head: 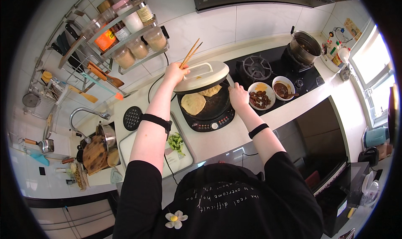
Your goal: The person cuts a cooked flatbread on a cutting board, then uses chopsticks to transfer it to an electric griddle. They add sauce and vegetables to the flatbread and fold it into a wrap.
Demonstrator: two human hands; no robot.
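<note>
My left hand [176, 73] grips a pair of wooden chopsticks [191, 53], tips pointing up and away. Its fingers are at the left end of the handle on the cream lid [205, 74] of an electric griddle. That lid is raised and tilted over the back of the dark cooking plate [216, 105]. One round flatbread [193, 104] lies on the plate's left side; another flatbread [211, 90] is partly under the lid. My right hand [239, 96] is at the plate's right edge, fingers curled. Whether it holds something there is hidden.
Right of the griddle, a bowl of chopped brown meat [261, 96] and a bowl of brown sauce [283, 88] stand by a gas burner [256, 68]. A steel pot [305, 47] sits farther back. Cut green vegetables [176, 144] lie on a cutting board [185, 163] at the left.
</note>
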